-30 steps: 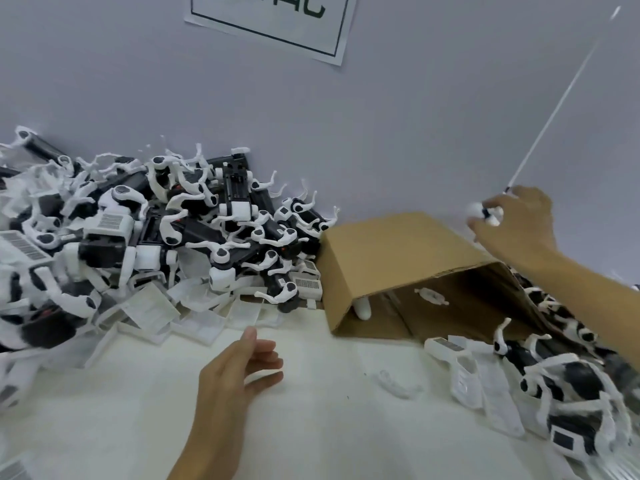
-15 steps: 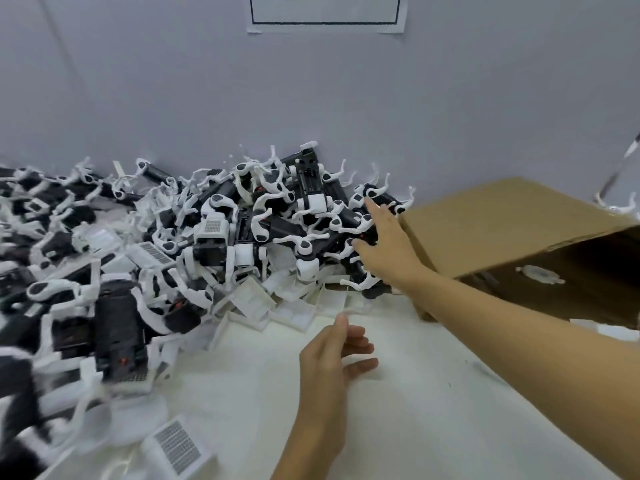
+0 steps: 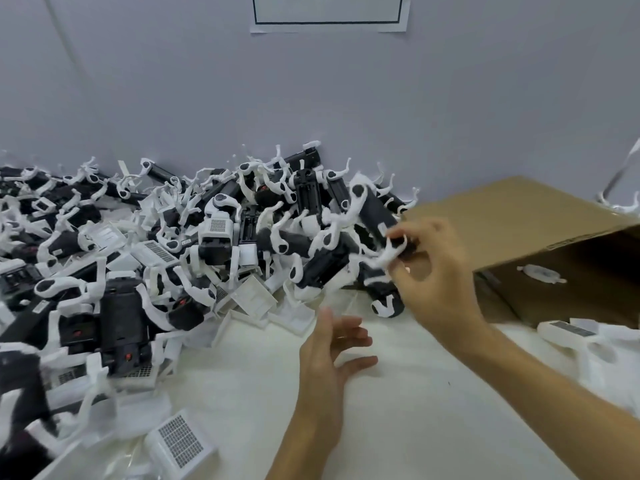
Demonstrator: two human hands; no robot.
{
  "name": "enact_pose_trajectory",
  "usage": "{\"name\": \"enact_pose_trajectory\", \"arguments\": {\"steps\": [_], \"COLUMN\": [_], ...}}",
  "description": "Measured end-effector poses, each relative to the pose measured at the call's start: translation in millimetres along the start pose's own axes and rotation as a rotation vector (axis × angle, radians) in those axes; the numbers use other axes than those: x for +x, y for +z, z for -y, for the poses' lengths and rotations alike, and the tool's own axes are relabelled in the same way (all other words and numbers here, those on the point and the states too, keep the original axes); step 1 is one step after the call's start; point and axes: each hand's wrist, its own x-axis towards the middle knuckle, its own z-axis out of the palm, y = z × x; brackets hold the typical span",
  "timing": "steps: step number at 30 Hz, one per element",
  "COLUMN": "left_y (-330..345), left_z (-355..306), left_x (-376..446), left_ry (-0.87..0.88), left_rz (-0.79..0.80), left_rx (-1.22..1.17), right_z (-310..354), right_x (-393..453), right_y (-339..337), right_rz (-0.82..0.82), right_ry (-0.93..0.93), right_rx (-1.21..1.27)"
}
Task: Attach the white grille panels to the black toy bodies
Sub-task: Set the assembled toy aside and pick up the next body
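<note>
Even soft light, motion blur, wide-angle bending at edges.

A cardboard box (image 3: 512, 216) lies beneath a wall sign (image 3: 329, 12).

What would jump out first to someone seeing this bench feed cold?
A big heap of black toy bodies with white arms, mixed with loose white grille panels, fills the left and middle against the wall. At its right edge the right hand pinches one toy body's white arm, beside a tipped cardboard box. The left hand hovers open and empty over the white table.
</note>
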Motion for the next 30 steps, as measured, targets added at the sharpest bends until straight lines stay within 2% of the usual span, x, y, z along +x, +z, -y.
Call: {"name": "enact_pose_trajectory", "arguments": {"steps": [4, 9, 11, 13, 15, 17, 20, 22, 30], "left_y": [-1.1, -0.6, -0.3, 0.5, 2.5, 6.0, 11.1, 16.1, 19.6], "left_z": [-3.2, -3.8, -5.7, -8.2, -9.7, -10.2, -6.5, -5.2, -0.8], "left_x": [-2.7, -7.5, -10.1, -12.2, -14.2, -17.4, -23.6, -25.2, -24.4], "left_ry": [0.129, 0.08, 0.05, -0.01, -0.082, -0.129, -0.145, -0.134, -0.144], "left_rz": [0.084, 0.295, 0.319, 0.3, 0.286, 0.299, 0.338, 0.326, 0.307], "left_rx": [0.119, 0.189, 0.185, 0.121, 0.02, -0.016, 0.005, 0.014, -0.023], "right_z": [19.1, 24.8, 30.4, 35.6, 38.3, 39.9, 39.2, 39.4, 37.5], "right_x": [-64.4, -119.9, -125.8, -128.1, -125.9, -119.8, -116.8, -120.2, -115.8], "right_y": [-17.8, -22.6, -22.8, -25.0, -28.8, -33.5, -37.9, -38.2, -37.3], "right_rz": [0.053, 0.099, 0.14, 0.176, 0.135, 0.069, 0.141, 0.203, 0.187], "right_ry": [-0.065, -0.11, -0.102, -0.049, 0.038, 0.241, 0.467, 0.508, 0.527], "right_rx": [-0.012, -0.063, -0.032, 0.06, 0.134, 0.188, 0.249, 0.264, 0.298]}}
